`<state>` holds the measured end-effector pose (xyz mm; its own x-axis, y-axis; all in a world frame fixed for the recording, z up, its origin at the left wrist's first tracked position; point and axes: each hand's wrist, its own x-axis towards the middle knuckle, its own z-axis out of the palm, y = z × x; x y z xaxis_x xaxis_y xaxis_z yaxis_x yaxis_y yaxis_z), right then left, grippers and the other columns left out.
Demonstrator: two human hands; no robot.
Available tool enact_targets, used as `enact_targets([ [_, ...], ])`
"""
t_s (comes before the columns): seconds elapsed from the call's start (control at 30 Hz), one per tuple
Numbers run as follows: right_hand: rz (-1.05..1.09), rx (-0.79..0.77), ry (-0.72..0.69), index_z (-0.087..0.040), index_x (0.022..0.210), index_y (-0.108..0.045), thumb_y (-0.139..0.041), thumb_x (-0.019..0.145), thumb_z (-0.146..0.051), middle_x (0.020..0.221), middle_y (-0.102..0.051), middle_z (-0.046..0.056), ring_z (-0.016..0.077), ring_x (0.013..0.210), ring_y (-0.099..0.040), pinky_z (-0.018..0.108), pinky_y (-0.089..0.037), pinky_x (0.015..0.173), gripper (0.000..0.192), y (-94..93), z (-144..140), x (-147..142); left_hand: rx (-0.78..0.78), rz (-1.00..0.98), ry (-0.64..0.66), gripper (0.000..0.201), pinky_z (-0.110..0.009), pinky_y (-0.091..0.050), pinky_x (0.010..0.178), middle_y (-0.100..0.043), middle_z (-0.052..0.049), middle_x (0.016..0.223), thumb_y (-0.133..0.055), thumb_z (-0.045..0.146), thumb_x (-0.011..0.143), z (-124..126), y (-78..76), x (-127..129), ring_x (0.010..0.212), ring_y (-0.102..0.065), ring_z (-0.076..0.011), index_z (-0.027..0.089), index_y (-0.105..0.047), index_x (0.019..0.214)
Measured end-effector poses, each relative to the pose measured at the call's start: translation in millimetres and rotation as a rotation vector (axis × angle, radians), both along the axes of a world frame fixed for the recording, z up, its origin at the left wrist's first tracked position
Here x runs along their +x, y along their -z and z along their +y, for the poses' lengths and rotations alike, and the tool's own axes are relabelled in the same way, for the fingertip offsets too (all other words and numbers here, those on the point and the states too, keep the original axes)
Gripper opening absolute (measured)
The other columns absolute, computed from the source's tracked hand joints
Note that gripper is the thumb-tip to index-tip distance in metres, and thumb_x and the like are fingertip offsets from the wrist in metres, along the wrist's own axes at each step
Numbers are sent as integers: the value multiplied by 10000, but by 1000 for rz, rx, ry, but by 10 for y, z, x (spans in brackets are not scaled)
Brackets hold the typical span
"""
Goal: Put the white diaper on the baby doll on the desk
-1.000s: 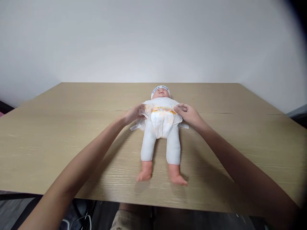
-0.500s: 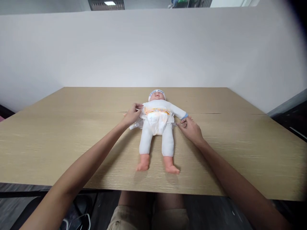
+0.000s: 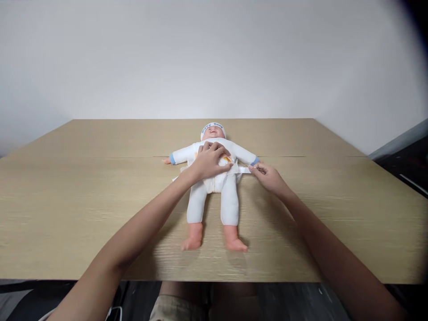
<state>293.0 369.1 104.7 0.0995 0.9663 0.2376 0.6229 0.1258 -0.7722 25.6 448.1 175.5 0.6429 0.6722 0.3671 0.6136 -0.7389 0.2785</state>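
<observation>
A baby doll (image 3: 214, 196) in white clothes and a white cap lies on its back on the wooden table (image 3: 83, 196), head away from me, bare feet toward me. It wears a white diaper (image 3: 217, 180) with an orange print at the waist. My left hand (image 3: 210, 160) rests flat on the doll's belly, pressing the diaper's front. My right hand (image 3: 267, 176), beside the doll's hip, pinches the diaper's white side tab (image 3: 244, 170) and holds it stretched out sideways.
A plain white wall stands behind the table's far edge. My knees show under the near edge. A dark area lies off the table's right side.
My left hand has moved from the doll's side onto its belly. My right hand has taken the side tab and pulled it outward. The doll's left arm now shows.
</observation>
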Motion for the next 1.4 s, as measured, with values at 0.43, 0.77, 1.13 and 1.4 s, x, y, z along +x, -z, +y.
enact_targets([
  [0.43,-23,192,-93,-260,919,-622,-646,994,-552,932,-718,50,245,859,-663,399,-548,830,302,-434,394,-876,-324,-184,168,631,-578,-428,1202,-680,-96,1453,-834,507,834,142,-23,-221,1414,-536,-396,274,-650,1391],
  [0.77,-297,415,-291,-297,1633,-506,-436,1142,-464,1700,-544,85,324,1585,-483,602,-321,1347,523,-267,-245,-809,-460,-445,29,493,-442,-514,1124,-694,-129,1464,-778,507,911,125,172,-1140,1336,-642,-286,210,-667,1289],
  [1.13,-426,483,-148,-242,1111,-705,-566,1055,-372,1181,-747,129,352,1171,-649,514,-482,1094,199,-658,70,-1299,-353,-5,-374,355,-400,-510,918,-753,-103,1055,-799,497,818,10,439,-1573,1029,-673,-298,204,-664,966],
  [1.4,-429,151,-67,-265,859,-585,-726,943,-518,908,-751,80,301,891,-662,386,-425,738,301,-716,431,-1572,-518,51,-426,283,-344,-461,729,-727,-56,858,-794,452,814,8,336,-1568,828,-672,-253,219,-641,766],
])
